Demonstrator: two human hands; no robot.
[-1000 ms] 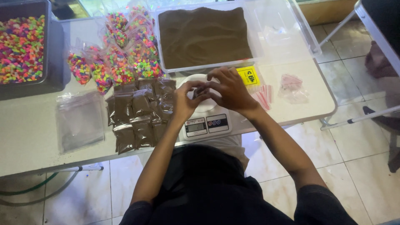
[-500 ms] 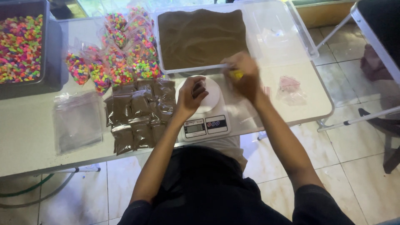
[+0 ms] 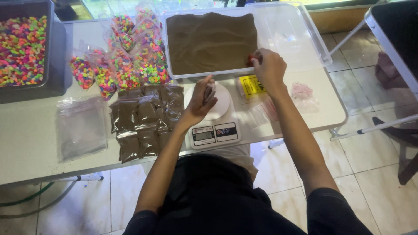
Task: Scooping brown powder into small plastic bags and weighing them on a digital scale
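We see the left hand (image 3: 200,102) hovering over the round white pan of the kitchen scale (image 3: 212,114), which sits at the near edge of the white table (image 3: 26,143). Its fingers are pinched shut on a small clear bag (image 3: 210,92) holding a little brown sand, held upright above the pan. The right hand (image 3: 270,67) reaches to the far side of the table, into the clear plastic tray (image 3: 300,39). There its fingers are closed around a small red scoop (image 3: 250,59) at the right edge of the brown sand (image 3: 211,41) spread in the tray.

Just left of the scale lie filled brown sand packets (image 3: 146,119) in rows, and further left a stack of empty clear bags (image 3: 80,128). Bags of colourful pebbles (image 3: 126,65) crowd the far edge beside the tray, with a grey bin of loose pebbles (image 3: 24,48) at the far left corner. A yellow card (image 3: 252,85) lies between scale and tray.
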